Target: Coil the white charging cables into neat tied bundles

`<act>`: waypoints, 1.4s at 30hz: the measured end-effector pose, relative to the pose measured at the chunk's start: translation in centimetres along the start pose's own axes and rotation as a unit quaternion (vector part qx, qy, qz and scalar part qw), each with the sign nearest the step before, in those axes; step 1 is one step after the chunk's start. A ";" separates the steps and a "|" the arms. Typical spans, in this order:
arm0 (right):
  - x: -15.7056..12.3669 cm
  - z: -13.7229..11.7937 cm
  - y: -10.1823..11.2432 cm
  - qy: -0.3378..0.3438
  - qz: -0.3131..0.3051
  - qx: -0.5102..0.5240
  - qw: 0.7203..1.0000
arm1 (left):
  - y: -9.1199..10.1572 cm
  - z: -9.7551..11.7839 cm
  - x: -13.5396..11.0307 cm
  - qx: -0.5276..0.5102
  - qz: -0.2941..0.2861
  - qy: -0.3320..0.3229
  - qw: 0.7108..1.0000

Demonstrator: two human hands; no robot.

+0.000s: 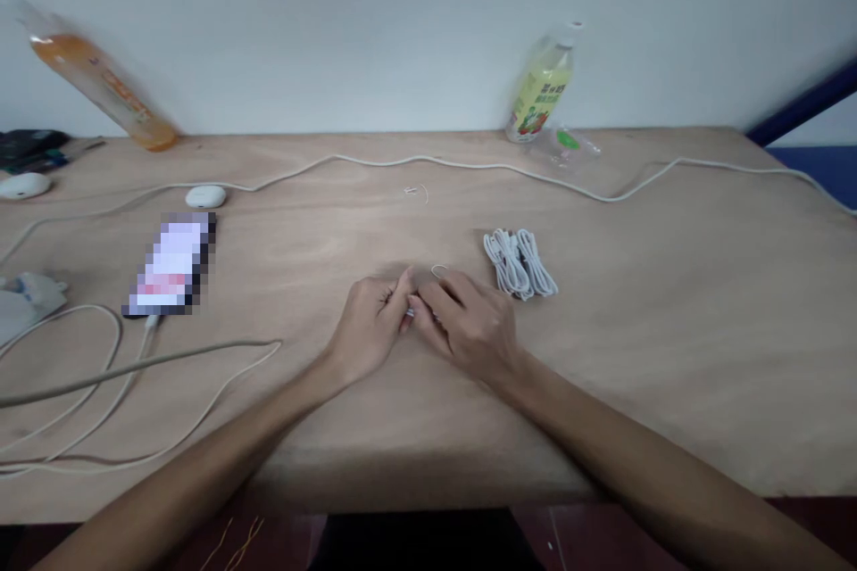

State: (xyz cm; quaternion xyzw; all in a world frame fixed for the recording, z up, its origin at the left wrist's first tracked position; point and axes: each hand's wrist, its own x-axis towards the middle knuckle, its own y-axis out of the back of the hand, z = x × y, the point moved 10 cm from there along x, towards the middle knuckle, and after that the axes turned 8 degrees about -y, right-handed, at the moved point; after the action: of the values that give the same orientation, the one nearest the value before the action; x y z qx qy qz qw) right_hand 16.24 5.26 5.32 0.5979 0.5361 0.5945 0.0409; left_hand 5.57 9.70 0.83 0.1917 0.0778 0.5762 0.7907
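My left hand [367, 323] and my right hand [474, 321] meet over the middle of the table, both closed with the fingertips pinched together. Between them they grip a white cable [438, 269]. Only a thin loop of it shows above the right fingers, with small white bits between the fingertips; the rest is hidden. Just right of my right hand, neatly coiled white cables [520, 263] lie side by side. Beyond the hands are small thin white pieces [416, 193], too small to name.
A long white cord [495, 166] crosses the wooden table [669, 312]. On the left are a phone [170, 266] with a plugged-in cable, a white case [205, 196] and an orange drink bottle [100, 89]. A yellow-labelled bottle [541, 89] and clear plastic wrapper [569, 147] stand near the wall.
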 end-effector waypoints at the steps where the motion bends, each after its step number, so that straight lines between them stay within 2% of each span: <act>1: 0.0 -0.1 0.0 0.004 -0.002 0.001 1.000 | -0.4 -0.4 0.0 -0.018 -0.017 0.016 1.000; 3: 0.1 0.0 -0.3 0.008 -0.018 0.024 1.000 | -1.2 -1.0 -0.2 -0.046 -0.046 0.039 0.997; 5: 0.2 0.3 -0.6 -0.007 -0.032 0.064 0.997 | -1.4 -0.9 -0.3 -0.043 -0.044 0.030 0.998; 8: 0.5 1.8 -0.8 -0.091 -0.034 0.137 0.986 | -0.2 0.8 -0.5 0.055 0.009 -0.066 0.996; 10: 0.4 3.3 -1.3 -0.182 -0.053 0.193 0.963 | 0.2 2.9 -0.9 0.165 0.035 -0.171 0.971; 11: 0.2 4.0 -1.8 -0.232 -0.070 0.225 0.944 | 0.1 3.9 -1.3 0.223 0.042 -0.225 0.948; 13: -0.5 4.9 -3.3 -0.325 -0.124 0.305 0.887 | -0.3 5.5 -2.1 0.326 0.055 -0.315 0.890; 16: -1.9 5.0 -5.8 -0.419 -0.200 0.440 0.769 | -0.8 7.1 -2.9 0.418 0.074 -0.402 0.812; 17: -2.3 4.8 -6.5 -0.437 -0.221 0.469 0.735 | -1.0 7.3 -3.0 0.432 0.074 -0.420 0.795; 18: -2.6 4.6 -7.0 -0.446 -0.236 0.487 0.713 | -1.1 7.5 -3.0 0.441 0.072 -0.432 0.784; 19: -2.8 4.5 -7.2 -0.446 -0.245 0.494 0.705 | -1.1 7.6 -2.9 0.445 0.067 -0.439 0.778; 20: -2.6 4.5 -7.1 -0.433 -0.244 0.488 0.717 | -1.2 7.5 -2.8 0.444 0.061 -0.439 0.779; 21: -2.3 4.5 -6.7 -0.414 -0.237 0.470 0.743 | -1.2 7.3 -2.6 0.438 0.053 -0.434 0.785; 23: -1.5 4.8 -5.3 -0.361 -0.195 0.395 0.822 | -1.1 6.7 -2.1 0.425 0.043 -0.410 0.806; 25: -0.5 4.5 -3.2 -0.281 -0.122 0.287 0.908 | -1.0 5.9 -1.9 0.418 0.039 -0.378 0.825; 27: 0.2 3.0 -1.2 -0.179 -0.050 0.175 0.967 | -0.9 5.3 -1.8 0.406 0.036 -0.350 0.843; 28: 0.4 2.1 -0.5 -0.130 -0.024 0.126 0.983 | -0.8 5.0 -1.7 0.388 0.031 -0.338 0.857; 30: 0.3 0.8 0.1 -0.067 0.009 0.047 0.997 | -0.7 4.4 -1.6 0.324 0.018 -0.303 0.896; 32: 0.3 0.4 0.1 -0.039 0.022 0.010 0.999 | -0.6 3.7 -1.4 0.250 0.002 -0.260 0.933; 35: 0.3 0.9 -0.3 -0.046 0.003 0.032 0.998 | -0.8 3.2 -1.3 0.186 -0.017 -0.229 0.955; 38: 0.4 2.7 -1.4 -0.130 -0.060 0.103 0.984 | -0.8 3.9 -1.5 0.214 -0.003 -0.280 0.936; 40: 0.2 4.0 -2.3 -0.204 -0.107 0.151 0.961 | -0.9 4.8 -1.9 0.289 0.014 -0.335 0.897; 42: 0.0 4.8 -2.9 -0.260 -0.144 0.194 0.935 | -1.2 5.6 -2.4 0.370 0.033 -0.389 0.843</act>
State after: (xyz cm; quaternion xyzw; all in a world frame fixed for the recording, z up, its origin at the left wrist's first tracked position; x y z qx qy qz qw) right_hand 18.11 9.31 1.95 0.6442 0.6921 0.2905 0.1467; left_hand 7.78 5.96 5.27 0.6805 -0.0349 0.4087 0.6072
